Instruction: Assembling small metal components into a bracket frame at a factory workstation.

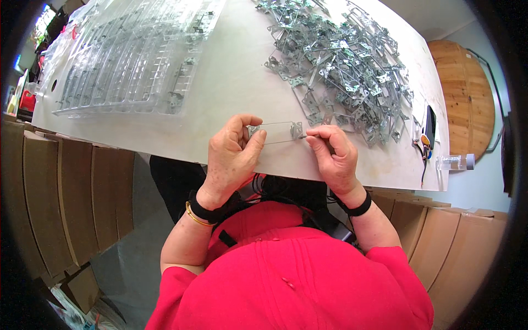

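A metal wire bracket point(297, 130), two thin rods joining small plates at both ends, is held level just over the table's near edge. My left hand point(231, 153) is closed on its left end, thumb and fingers covering most of that plate. At the other end, my right hand point(337, 159) pinches a small dark bit between thumb and forefinger, right beside the plate. Whether that bit belongs to the bracket or is separate, I cannot tell. Beyond my right hand spreads a big heap of similar metal brackets point(346, 60).
Clear plastic trays point(126, 60) with long compartments, some holding metal parts, lie at the left of the white table point(231, 71). At the right edge are a cutter-like hand tool point(426, 137) and a clear bottle point(455, 162). Cardboard boxes point(77, 192) flank me.
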`<state>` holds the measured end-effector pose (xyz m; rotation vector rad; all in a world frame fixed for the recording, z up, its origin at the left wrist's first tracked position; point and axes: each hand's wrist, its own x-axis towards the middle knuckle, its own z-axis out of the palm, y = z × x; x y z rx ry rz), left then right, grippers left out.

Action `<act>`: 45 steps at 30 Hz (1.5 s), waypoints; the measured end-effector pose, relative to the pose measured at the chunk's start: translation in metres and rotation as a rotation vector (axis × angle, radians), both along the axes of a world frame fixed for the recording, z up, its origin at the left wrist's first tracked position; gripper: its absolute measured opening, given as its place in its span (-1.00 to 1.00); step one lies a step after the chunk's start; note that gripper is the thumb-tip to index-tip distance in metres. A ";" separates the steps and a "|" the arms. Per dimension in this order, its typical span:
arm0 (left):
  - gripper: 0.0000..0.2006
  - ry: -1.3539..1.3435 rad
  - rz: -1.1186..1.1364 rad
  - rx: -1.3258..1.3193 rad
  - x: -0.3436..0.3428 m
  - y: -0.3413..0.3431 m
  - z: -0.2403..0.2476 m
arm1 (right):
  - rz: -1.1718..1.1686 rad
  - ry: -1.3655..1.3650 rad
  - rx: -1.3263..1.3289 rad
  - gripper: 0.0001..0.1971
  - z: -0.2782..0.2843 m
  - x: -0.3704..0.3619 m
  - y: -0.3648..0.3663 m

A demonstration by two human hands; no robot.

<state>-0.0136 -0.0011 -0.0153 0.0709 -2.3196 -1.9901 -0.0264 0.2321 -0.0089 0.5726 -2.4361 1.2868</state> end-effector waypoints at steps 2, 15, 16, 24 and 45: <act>-0.81 -0.005 -0.001 0.018 0.000 0.000 0.000 | -0.014 -0.038 -0.004 -0.84 0.000 0.001 0.000; -0.80 0.023 -0.055 -0.039 -0.001 -0.003 -0.003 | -0.012 -0.043 -0.008 -0.86 0.002 0.001 -0.001; -0.79 0.024 -0.056 -0.030 -0.001 -0.003 -0.003 | -0.021 -0.048 -0.003 -0.86 0.002 0.001 -0.001; -0.80 0.041 -0.059 -0.061 -0.001 -0.004 -0.002 | -0.014 -0.042 -0.008 -0.88 0.000 0.000 0.000; -0.68 -0.046 -0.025 0.022 -0.001 -0.001 0.009 | 0.107 -0.237 -0.192 -0.90 -0.003 0.004 0.003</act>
